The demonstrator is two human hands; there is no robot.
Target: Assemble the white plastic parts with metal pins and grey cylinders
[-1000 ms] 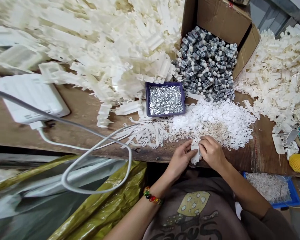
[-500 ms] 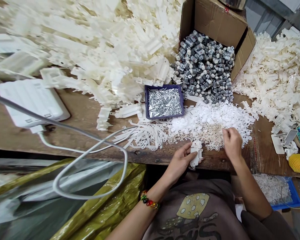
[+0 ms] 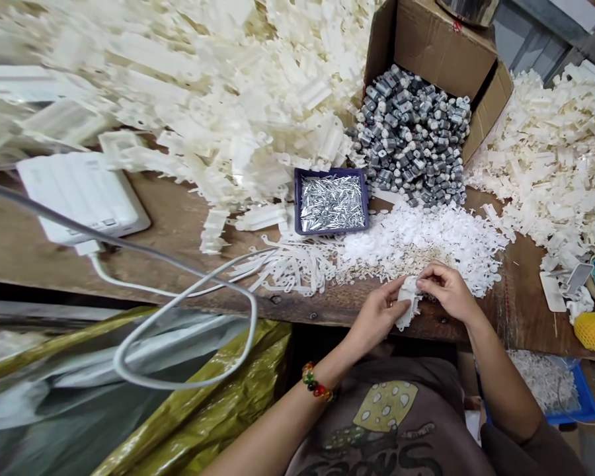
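My left hand (image 3: pixel 377 316) grips a small white plastic housing (image 3: pixel 407 305) between thumb and fingers, just over the table's front edge. At the housing's upper right side my right hand (image 3: pixel 443 287) is pinched closed, its fingertips touching or nearly touching the part. Whatever those fingertips hold is too small to make out. Right behind the hands lies a heap of tiny beige parts (image 3: pixel 391 268), bordering a pile of small white plastic pieces (image 3: pixel 426 231). Long flat white strips (image 3: pixel 302 268) are spread to the left of them.
A purple tray (image 3: pixel 297 205) holds metal pins. Behind it, small motors (image 3: pixel 411 139) spill from a cardboard box (image 3: pixel 441 46). Cream plastic parts (image 3: pixel 218 79) are heaped across the back. At left, a white cable (image 3: pixel 250 317) loops past the table edge from a white power bank (image 3: pixel 84 198).
My right hand has come left from the small-parts heap to the housing. My left hand has shifted slightly right, tilting the housing. The whole view has also shifted a little.
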